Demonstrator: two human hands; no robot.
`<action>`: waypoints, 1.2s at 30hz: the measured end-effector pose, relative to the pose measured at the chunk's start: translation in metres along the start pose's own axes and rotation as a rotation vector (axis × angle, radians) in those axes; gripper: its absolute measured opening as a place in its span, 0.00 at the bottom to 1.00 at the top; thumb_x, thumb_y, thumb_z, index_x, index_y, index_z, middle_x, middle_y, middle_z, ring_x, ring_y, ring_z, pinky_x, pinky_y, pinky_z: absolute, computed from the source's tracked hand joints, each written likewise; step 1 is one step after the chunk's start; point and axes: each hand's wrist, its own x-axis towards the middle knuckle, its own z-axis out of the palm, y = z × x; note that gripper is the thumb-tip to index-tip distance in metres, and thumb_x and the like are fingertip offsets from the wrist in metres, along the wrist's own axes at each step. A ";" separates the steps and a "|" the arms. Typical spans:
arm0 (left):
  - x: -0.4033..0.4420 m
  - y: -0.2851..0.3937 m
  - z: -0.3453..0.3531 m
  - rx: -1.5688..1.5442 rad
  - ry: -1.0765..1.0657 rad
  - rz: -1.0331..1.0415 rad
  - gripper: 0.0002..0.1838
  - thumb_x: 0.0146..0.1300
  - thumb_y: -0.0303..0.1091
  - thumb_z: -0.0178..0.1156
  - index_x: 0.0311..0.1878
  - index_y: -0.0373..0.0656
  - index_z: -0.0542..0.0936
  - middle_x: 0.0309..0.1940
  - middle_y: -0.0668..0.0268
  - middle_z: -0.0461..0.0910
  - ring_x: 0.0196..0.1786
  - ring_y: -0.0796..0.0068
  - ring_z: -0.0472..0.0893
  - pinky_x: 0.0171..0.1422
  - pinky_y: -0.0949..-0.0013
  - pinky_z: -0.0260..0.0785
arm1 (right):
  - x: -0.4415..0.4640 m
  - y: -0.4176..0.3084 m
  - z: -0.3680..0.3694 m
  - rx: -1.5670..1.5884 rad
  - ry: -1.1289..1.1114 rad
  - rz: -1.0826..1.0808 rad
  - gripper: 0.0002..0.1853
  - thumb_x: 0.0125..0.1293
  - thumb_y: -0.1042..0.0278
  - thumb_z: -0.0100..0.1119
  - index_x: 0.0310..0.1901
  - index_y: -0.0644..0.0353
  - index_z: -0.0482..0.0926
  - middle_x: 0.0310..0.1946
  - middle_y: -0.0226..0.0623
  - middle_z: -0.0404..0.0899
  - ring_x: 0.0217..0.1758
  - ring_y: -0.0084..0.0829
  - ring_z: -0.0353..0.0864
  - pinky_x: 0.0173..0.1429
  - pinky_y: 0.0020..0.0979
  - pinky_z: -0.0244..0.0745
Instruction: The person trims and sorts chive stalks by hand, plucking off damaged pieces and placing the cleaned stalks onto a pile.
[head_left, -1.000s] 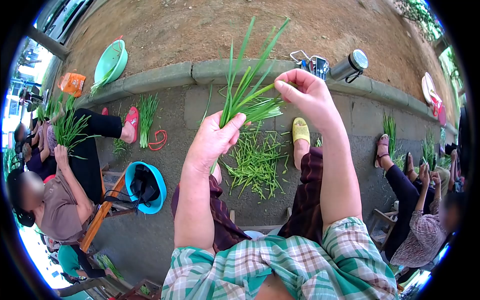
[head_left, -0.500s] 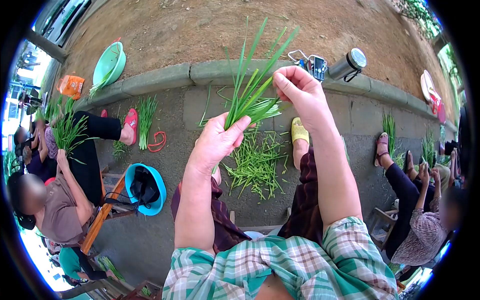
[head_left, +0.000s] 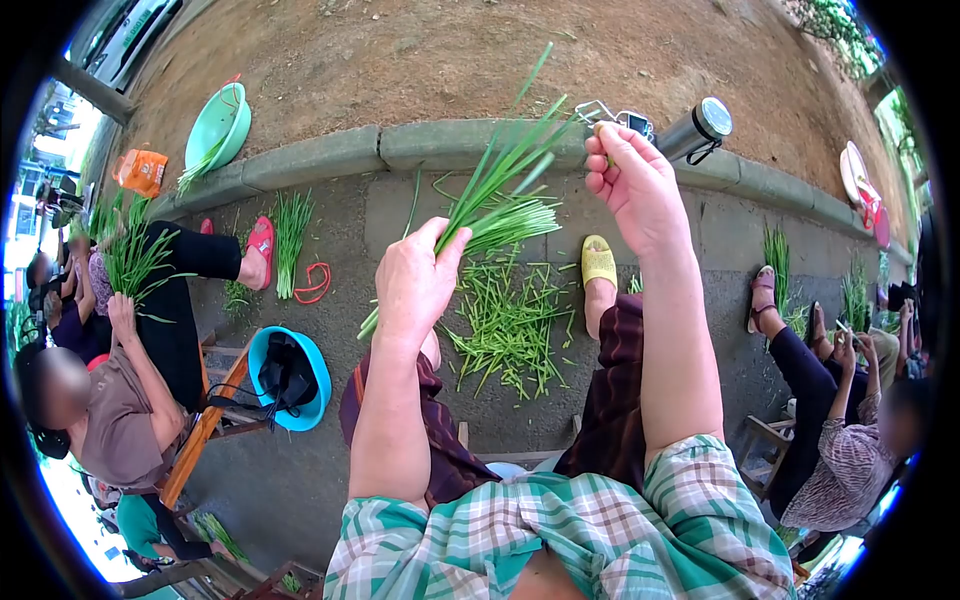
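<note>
A small bundle of garlic chives (head_left: pixel 500 180) is gripped in my left hand (head_left: pixel 412 275). Its long green leaves fan up and right, and stem ends poke out below the hand. My right hand (head_left: pixel 640 190) is raised to the right, apart from the bundle, with thumb and fingertips pinched together; what is between them is too small to make out. Behind the held leaves is a bunch of chives with even ends (head_left: pixel 525 222), partly hidden. Under my hands a pile of short cut green pieces (head_left: pixel 510 335) lies on the paving, left of a yellow slipper (head_left: pixel 598 262).
A concrete kerb (head_left: pixel 480 145) crosses ahead, with a steel flask (head_left: pixel 697 130) on it. At left are a green basin (head_left: pixel 218 130), chives (head_left: pixel 291 240), a blue basin (head_left: pixel 318 385) and a seated person (head_left: pixel 140 400). Another person (head_left: pixel 845 460) sits at right.
My right hand has moved right and slightly up, away from the leaf tips. My left hand has turned, and the held chives tilt further right.
</note>
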 end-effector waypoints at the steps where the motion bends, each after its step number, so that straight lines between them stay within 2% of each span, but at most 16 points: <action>1: 0.000 0.000 0.000 0.037 0.055 0.024 0.13 0.66 0.43 0.62 0.43 0.44 0.81 0.26 0.56 0.80 0.30 0.54 0.80 0.34 0.59 0.69 | -0.001 0.001 0.000 -0.019 -0.020 0.014 0.08 0.70 0.65 0.61 0.45 0.58 0.79 0.35 0.27 0.82 0.34 0.17 0.79 0.39 0.20 0.76; 2: 0.000 -0.001 -0.001 0.074 0.111 0.048 0.12 0.66 0.43 0.62 0.44 0.45 0.81 0.30 0.52 0.81 0.34 0.48 0.81 0.36 0.55 0.70 | -0.001 0.001 0.001 -0.063 -0.014 0.030 0.09 0.71 0.66 0.59 0.47 0.59 0.79 0.35 0.27 0.82 0.34 0.17 0.78 0.40 0.20 0.76; 7: 0.003 -0.006 -0.002 0.215 0.270 0.113 0.09 0.63 0.40 0.63 0.42 0.47 0.80 0.32 0.60 0.82 0.35 0.51 0.82 0.37 0.53 0.73 | -0.007 0.000 0.009 -0.335 -0.029 0.012 0.10 0.72 0.64 0.57 0.48 0.59 0.81 0.33 0.27 0.82 0.33 0.14 0.77 0.39 0.18 0.74; 9: 0.004 -0.005 -0.003 0.231 0.309 0.107 0.09 0.63 0.40 0.63 0.43 0.48 0.80 0.32 0.61 0.82 0.35 0.51 0.82 0.36 0.53 0.72 | -0.009 0.001 0.011 -0.531 -0.153 0.076 0.11 0.72 0.62 0.57 0.44 0.60 0.83 0.31 0.26 0.82 0.32 0.14 0.76 0.39 0.19 0.73; 11: 0.004 -0.004 -0.007 0.214 0.313 0.108 0.10 0.63 0.39 0.63 0.44 0.47 0.80 0.33 0.59 0.82 0.36 0.51 0.82 0.37 0.54 0.72 | -0.015 -0.002 0.012 -0.800 -0.310 0.141 0.15 0.71 0.56 0.60 0.43 0.60 0.84 0.34 0.25 0.83 0.37 0.16 0.78 0.46 0.22 0.75; 13: 0.004 -0.004 -0.008 0.193 0.313 0.111 0.11 0.64 0.39 0.63 0.46 0.46 0.81 0.34 0.57 0.82 0.37 0.50 0.82 0.38 0.55 0.71 | -0.020 -0.006 0.012 -0.906 -0.475 0.220 0.14 0.68 0.57 0.63 0.42 0.60 0.84 0.37 0.26 0.83 0.39 0.17 0.78 0.49 0.24 0.75; 15: 0.004 -0.007 -0.009 0.197 0.328 0.165 0.11 0.63 0.37 0.64 0.46 0.46 0.81 0.34 0.57 0.82 0.37 0.50 0.82 0.38 0.56 0.72 | -0.018 0.001 0.007 -0.899 -0.491 0.153 0.12 0.67 0.60 0.65 0.43 0.59 0.83 0.40 0.27 0.83 0.43 0.18 0.78 0.51 0.24 0.73; 17: 0.003 -0.006 -0.011 0.192 0.332 0.180 0.10 0.63 0.36 0.64 0.46 0.46 0.81 0.34 0.58 0.82 0.37 0.51 0.82 0.38 0.57 0.72 | -0.013 0.001 0.004 -0.769 -0.240 -0.079 0.12 0.66 0.62 0.66 0.45 0.60 0.83 0.43 0.27 0.83 0.45 0.17 0.77 0.52 0.26 0.74; 18: 0.003 -0.005 -0.012 0.193 0.328 0.196 0.10 0.62 0.35 0.64 0.46 0.46 0.81 0.35 0.58 0.82 0.37 0.51 0.82 0.38 0.57 0.72 | -0.007 -0.002 0.001 -0.612 -0.149 -0.068 0.12 0.67 0.62 0.65 0.48 0.58 0.82 0.45 0.28 0.83 0.47 0.19 0.79 0.55 0.27 0.74; 19: 0.002 -0.005 -0.013 0.194 0.324 0.212 0.10 0.62 0.35 0.65 0.46 0.46 0.81 0.35 0.59 0.82 0.37 0.52 0.82 0.38 0.57 0.72 | -0.003 -0.007 -0.001 -0.534 0.022 -0.107 0.12 0.69 0.62 0.63 0.49 0.57 0.82 0.43 0.28 0.83 0.44 0.18 0.80 0.52 0.25 0.77; 21: 0.002 -0.005 -0.013 0.200 0.317 0.241 0.11 0.61 0.32 0.65 0.46 0.45 0.81 0.36 0.59 0.82 0.37 0.53 0.82 0.38 0.58 0.72 | 0.004 -0.015 -0.010 -0.213 0.158 -0.079 0.12 0.71 0.61 0.59 0.50 0.56 0.81 0.40 0.26 0.83 0.39 0.16 0.80 0.45 0.21 0.78; 22: 0.002 -0.004 -0.014 0.191 0.293 0.271 0.11 0.60 0.31 0.65 0.46 0.45 0.81 0.36 0.59 0.82 0.37 0.53 0.82 0.39 0.58 0.73 | 0.003 -0.020 -0.011 -0.132 0.205 -0.049 0.13 0.70 0.60 0.62 0.51 0.57 0.81 0.37 0.27 0.81 0.35 0.14 0.77 0.40 0.20 0.77; 29: -0.001 0.000 -0.014 0.168 0.183 0.345 0.12 0.59 0.29 0.65 0.47 0.44 0.81 0.36 0.59 0.82 0.38 0.54 0.82 0.40 0.59 0.73 | 0.008 -0.027 -0.030 0.062 0.030 -0.011 0.15 0.71 0.63 0.60 0.56 0.58 0.80 0.35 0.23 0.80 0.30 0.12 0.75 0.36 0.19 0.76; 36: 0.000 -0.003 -0.014 0.198 0.180 0.315 0.12 0.59 0.30 0.65 0.46 0.44 0.81 0.36 0.58 0.82 0.38 0.53 0.82 0.40 0.58 0.73 | 0.005 -0.029 -0.022 0.034 0.030 -0.106 0.14 0.71 0.65 0.60 0.55 0.58 0.81 0.35 0.23 0.80 0.32 0.12 0.76 0.37 0.18 0.76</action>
